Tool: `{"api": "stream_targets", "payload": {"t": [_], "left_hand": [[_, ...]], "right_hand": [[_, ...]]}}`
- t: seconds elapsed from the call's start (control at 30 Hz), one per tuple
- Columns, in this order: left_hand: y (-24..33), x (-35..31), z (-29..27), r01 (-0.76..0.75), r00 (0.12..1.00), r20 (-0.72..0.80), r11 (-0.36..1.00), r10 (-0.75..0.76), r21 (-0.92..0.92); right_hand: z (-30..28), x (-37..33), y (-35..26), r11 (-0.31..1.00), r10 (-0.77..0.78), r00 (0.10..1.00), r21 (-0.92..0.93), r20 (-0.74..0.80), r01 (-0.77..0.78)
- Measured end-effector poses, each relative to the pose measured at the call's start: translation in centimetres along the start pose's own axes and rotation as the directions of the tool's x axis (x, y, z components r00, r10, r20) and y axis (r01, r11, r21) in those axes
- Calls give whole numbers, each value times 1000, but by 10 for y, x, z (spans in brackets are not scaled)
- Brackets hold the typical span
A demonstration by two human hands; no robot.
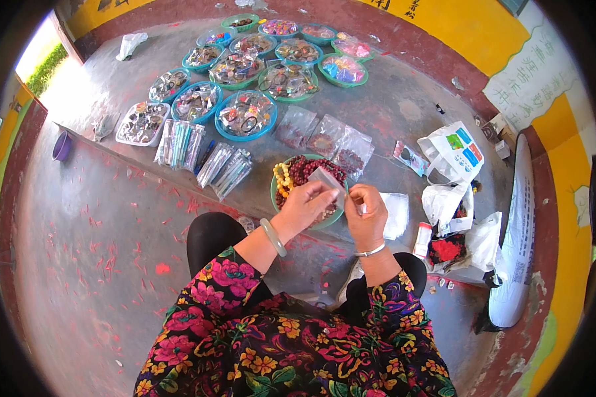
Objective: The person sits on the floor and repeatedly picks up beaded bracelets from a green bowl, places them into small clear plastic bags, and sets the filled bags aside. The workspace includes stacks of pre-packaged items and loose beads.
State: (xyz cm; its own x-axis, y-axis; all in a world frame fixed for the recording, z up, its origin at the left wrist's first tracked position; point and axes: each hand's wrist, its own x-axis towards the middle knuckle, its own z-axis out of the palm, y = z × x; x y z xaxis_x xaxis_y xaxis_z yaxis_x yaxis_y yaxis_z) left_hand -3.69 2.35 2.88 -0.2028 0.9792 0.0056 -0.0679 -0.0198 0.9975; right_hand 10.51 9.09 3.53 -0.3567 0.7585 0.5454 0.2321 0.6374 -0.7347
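Over a green bowl (273, 192), my left hand (304, 209) pinches a small clear plastic bag (326, 177) between thumb and fingers. My right hand (367, 216) is closed at the right edge of the same bag, its fingertips partly hidden. Strands of dark red beads (300, 169) and yellow beads (283, 177) lie in the bowl; my hands cover its near part. Just right of my right hand lies a stack of flat clear bags (396, 216). Beyond the bowl are flat bags with dark red bead strands (349, 161) inside.
Several basins (276, 118) of small packaged goods stand farther back. Left of the bowl lie bundles of wrapped, pen-like sticks (179, 144). White plastic bags (458, 153) and a red-and-white tube (422, 239) are on the right. A step edge (116, 160) crosses the floor.
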Motion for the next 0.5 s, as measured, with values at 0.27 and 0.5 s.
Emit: {"api": "stream_targets", "payload": {"t": [0.27,0.5], "left_hand": [[-11,6,-4,146,989,73,931,-129,-333],[-20,10,-8,101,994,68,956,-86,-275]], "right_hand": [[3,0,-8,971,-201,972,-105,122,214],[5,-3,-3,953,243,949,134,202,-273]]}}
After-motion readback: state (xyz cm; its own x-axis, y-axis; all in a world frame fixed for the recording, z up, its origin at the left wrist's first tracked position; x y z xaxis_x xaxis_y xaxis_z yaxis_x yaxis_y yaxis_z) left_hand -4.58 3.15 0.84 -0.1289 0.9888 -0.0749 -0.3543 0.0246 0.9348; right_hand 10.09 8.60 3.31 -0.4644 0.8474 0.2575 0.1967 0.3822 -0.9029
